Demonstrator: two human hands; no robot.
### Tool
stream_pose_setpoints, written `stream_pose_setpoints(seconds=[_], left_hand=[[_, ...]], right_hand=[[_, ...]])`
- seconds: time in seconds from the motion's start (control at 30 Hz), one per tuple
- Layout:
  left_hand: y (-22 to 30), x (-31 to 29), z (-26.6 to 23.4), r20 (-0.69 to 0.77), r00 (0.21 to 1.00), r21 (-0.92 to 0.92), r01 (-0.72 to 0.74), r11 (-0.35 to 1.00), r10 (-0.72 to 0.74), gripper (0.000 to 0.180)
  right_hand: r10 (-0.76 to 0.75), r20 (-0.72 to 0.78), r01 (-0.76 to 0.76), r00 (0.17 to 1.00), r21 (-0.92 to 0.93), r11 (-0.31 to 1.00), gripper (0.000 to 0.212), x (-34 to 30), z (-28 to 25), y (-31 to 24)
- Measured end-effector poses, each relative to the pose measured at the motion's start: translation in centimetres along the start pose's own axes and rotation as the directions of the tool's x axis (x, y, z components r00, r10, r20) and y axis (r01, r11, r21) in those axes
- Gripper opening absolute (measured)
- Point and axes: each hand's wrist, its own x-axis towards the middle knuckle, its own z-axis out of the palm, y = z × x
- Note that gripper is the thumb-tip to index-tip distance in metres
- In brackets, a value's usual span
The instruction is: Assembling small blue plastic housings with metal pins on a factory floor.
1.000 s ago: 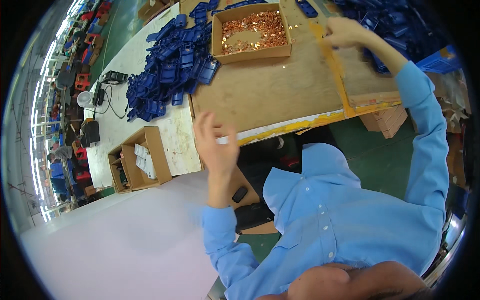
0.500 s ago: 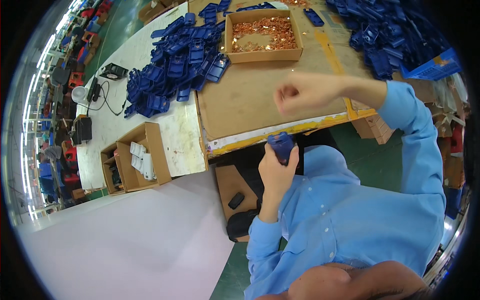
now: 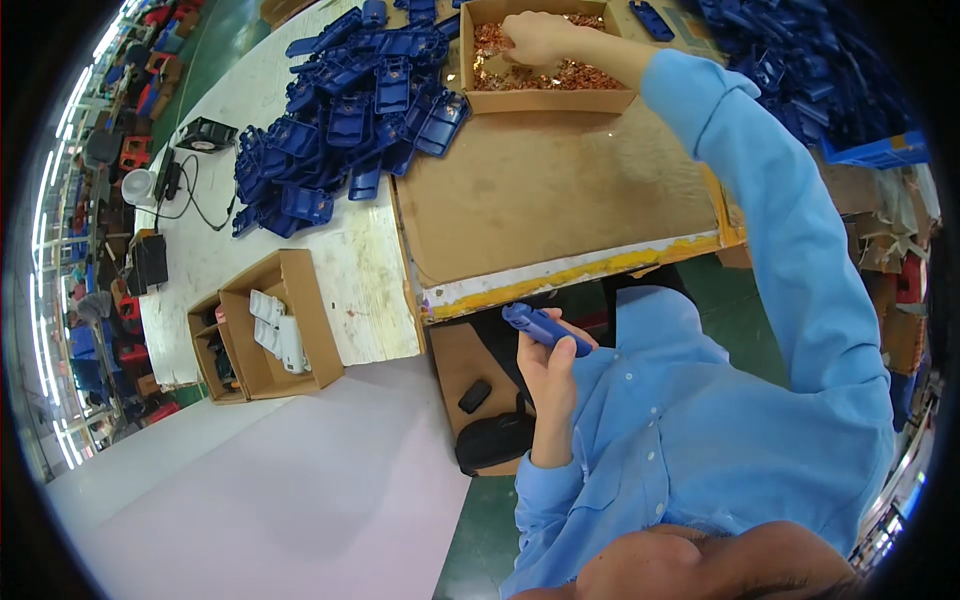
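My left hand (image 3: 549, 378) is wrapped round a blue plastic casing (image 3: 541, 326), held tilted off the front edge of the table. Across the table my right hand (image 3: 538, 38) is down in a shallow cardboard box (image 3: 548, 101). Small copper-coloured metal pieces (image 3: 590, 77) are spread over the bottom of that box. The right fingers are bent and drawn together among the pieces; whatever they hold is too small to make out. Left of the box lies a heap of blue plastic casings (image 3: 345, 120).
More blue parts (image 3: 780, 70) are piled at the far right by a blue crate (image 3: 880, 150). A divided carton with white casings (image 3: 290, 345) stands at the left front. Behind it are a black device (image 3: 207, 135) and cable. A black pouch (image 3: 495, 440) lies below the table edge.
My right hand has gone from above the near table area, away and left, into the box of copper pieces. My left hand has turned the blue casing to slant leftward and lowered it slightly.
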Motion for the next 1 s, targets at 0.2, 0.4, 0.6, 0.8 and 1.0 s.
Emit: stream_pose_setpoints(seconds=[0.2, 0.4, 0.6, 0.8, 1.0], left_hand=[[0.3, 0.6, -0.4, 0.006, 1.0, 0.051, 0.008, 0.999, -0.008, 0.049], [0.2, 0.9, -0.6, 0.003, 1.0, 0.05, 0.019, 0.999, -0.019, 0.05], [0.2, 1.3, -0.4, -0.013, 1.0, -0.021, 0.003, 1.0, -0.003, 0.056], [1.3, 1.8, 0.5, 0.004, 1.0, -0.039, -0.023, 0.999, 0.023, 0.062], [1.4, 1.1, 2.2, 0.057, 0.997, -0.035, -0.051, 0.998, 0.053, 0.056]], right_hand=[[0.027, 0.067, -0.022, 0.997, -0.077, 0.997, 0.028, 1.9, 1.7, 0.2], [0.146, 0.173, -0.158, 0.974, 0.06, 0.986, 0.024, 4.0, 2.2, 1.2], [0.161, 0.149, -0.195, 0.976, 0.258, 0.946, 0.027, 5.4, 4.0, 3.0], [0.021, 0.157, -0.078, 0.987, 0.367, 0.927, 0.025, 2.7, -0.6, 3.5], [-0.27, 0.082, 0.158, 0.959, 0.636, 0.755, 0.016, -6.5, -5.3, 0.7]])
